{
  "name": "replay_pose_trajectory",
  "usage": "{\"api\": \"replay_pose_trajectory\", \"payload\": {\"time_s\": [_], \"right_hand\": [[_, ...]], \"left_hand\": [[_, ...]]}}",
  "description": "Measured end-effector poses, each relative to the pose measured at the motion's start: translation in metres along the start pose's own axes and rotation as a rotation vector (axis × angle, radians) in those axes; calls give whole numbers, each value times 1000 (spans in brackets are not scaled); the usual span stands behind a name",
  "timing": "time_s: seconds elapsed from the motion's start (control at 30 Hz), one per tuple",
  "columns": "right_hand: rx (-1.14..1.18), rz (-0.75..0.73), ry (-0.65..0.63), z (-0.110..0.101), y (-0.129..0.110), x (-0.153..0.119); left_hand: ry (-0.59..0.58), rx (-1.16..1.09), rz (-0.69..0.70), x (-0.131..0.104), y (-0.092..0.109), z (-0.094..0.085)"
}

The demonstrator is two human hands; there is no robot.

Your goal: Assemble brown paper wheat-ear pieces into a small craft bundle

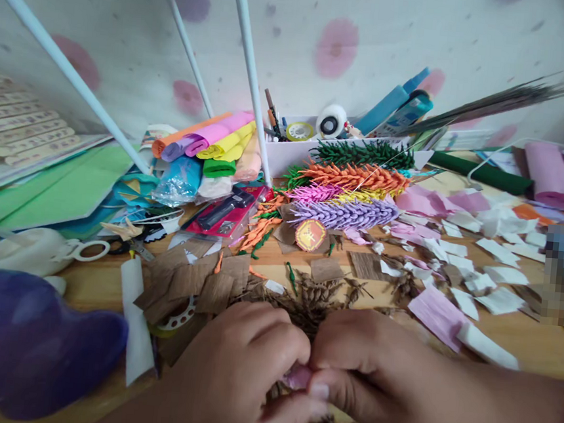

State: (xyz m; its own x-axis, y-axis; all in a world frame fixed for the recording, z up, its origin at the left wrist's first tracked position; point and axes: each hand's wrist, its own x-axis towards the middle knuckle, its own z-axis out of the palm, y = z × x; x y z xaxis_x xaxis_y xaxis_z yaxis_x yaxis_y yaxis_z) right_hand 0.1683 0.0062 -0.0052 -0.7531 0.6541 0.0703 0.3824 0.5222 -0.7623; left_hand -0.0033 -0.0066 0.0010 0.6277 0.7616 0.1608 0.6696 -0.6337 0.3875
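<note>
At the lower middle, my left hand [248, 366] and my right hand [372, 364] meet, with fingers closed on a small pinkish-purple paper piece [298, 376] between them. Part of that piece is hidden by the fingers. Brown twisted paper sprigs [321, 297] lie behind and beneath my hands. Brown paper squares [196, 286] are spread to the left. Pink paper pieces [438, 316] and white paper pieces [501, 300] are scattered on the right of the wooden table [373, 301].
Further back lie a purple sprig bundle [346, 212], an orange one [354, 177] and a dark green one [366, 154]. Rolled crepe paper [224, 134] and white rods [249, 57] stand at back left. A blurred purple object [28, 341] fills the lower left.
</note>
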Motion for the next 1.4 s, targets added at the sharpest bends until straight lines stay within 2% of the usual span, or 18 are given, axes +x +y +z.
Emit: {"api": "replay_pose_trajectory", "payload": {"time_s": [0.13,0.23,0.37,0.43,0.57,0.7,0.83,0.97,1.13,1.27,1.4], "right_hand": [[-163,-152,22,-3,-2,0],[-336,-231,36,-3,-2,2],[-576,-394,198,0,0,3],[-629,-451,268,0,0,3],[-640,-479,289,-5,0,1],[-564,-434,200,-10,0,-1],[-331,-293,52,-11,-4,-1],[-134,-162,27,-9,-9,-1],[-17,-54,16,-7,-9,-1],[-114,-36,-13,-8,-8,1],[-172,-37,-42,-8,-8,2]], "left_hand": [[-36,-123,-114,0,-1,-7],[-106,-270,-139,-2,-2,-8],[-95,-387,-209,-2,1,-8],[-96,-436,-238,-2,3,-6],[-160,-568,-393,-1,4,-3],[-182,-738,-478,2,6,-4],[-217,-808,-496,4,5,-9],[-216,-824,-463,0,-1,-7],[-111,-653,-398,-2,-1,-3],[-43,-440,-265,3,2,-3],[2,-381,-202,6,1,-1]]}}
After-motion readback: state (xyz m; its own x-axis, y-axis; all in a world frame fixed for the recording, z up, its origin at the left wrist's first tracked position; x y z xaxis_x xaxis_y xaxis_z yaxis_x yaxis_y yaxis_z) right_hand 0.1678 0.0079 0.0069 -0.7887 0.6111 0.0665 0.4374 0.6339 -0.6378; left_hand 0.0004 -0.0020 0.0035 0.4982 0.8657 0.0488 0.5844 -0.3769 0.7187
